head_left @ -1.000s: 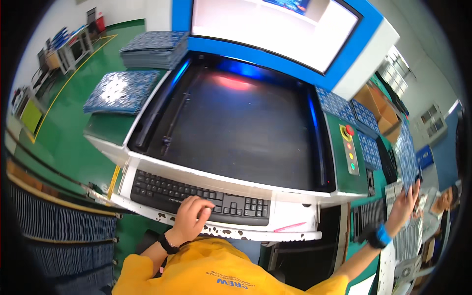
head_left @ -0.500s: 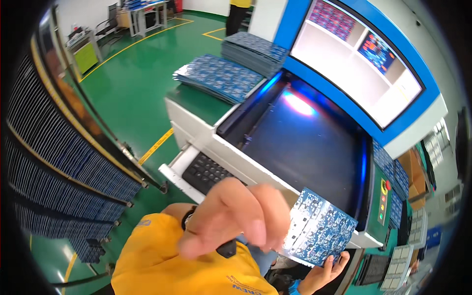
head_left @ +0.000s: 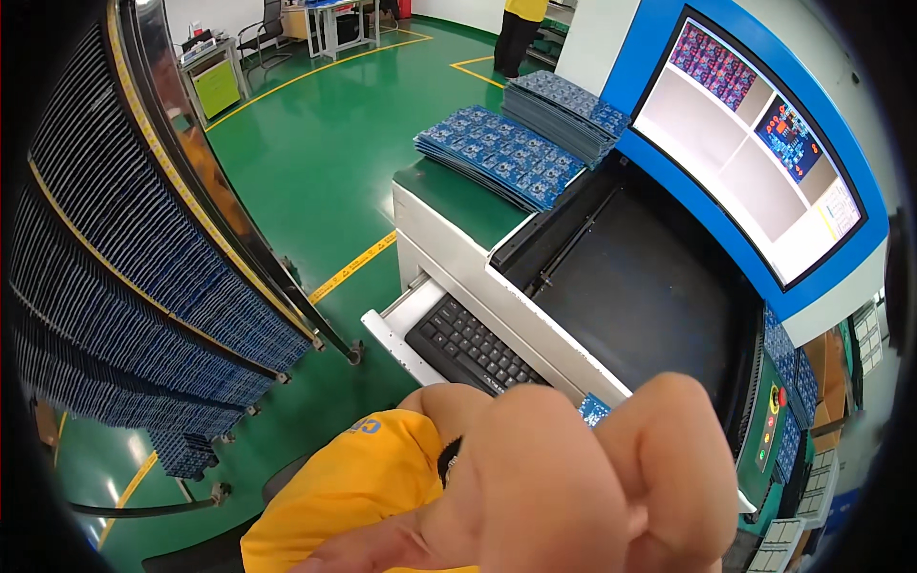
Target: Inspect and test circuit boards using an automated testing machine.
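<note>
My left hand [head_left: 564,487], with a black band at its wrist, is raised very close to the view and fills the lower middle. Its fingers are bent but spread apart, the thumb stands off to the left, and nothing shows in them. Behind the fingers a small corner of a blue circuit board [head_left: 593,410] peeks out by the machine's front edge. My right hand does not show; the left hand covers that area. Beyond lies the dark, recessed bed [head_left: 630,286] of a white inspection machine, with a black keyboard [head_left: 473,344] on a pulled-out drawer.
Stacks of blue circuit board panels [head_left: 501,153] lie on the machine's left top. A blue-framed screen [head_left: 745,143] rises behind the bed. Red, yellow and green buttons [head_left: 772,420] sit at right. On the left stands a rack [head_left: 143,258] full of boards. A person [head_left: 521,33] stands far back.
The view has shifted left, so the machine appears further right. My left hand has come nearer. The right hand and most of its circuit board are now hidden. The bed's lights went dark.
</note>
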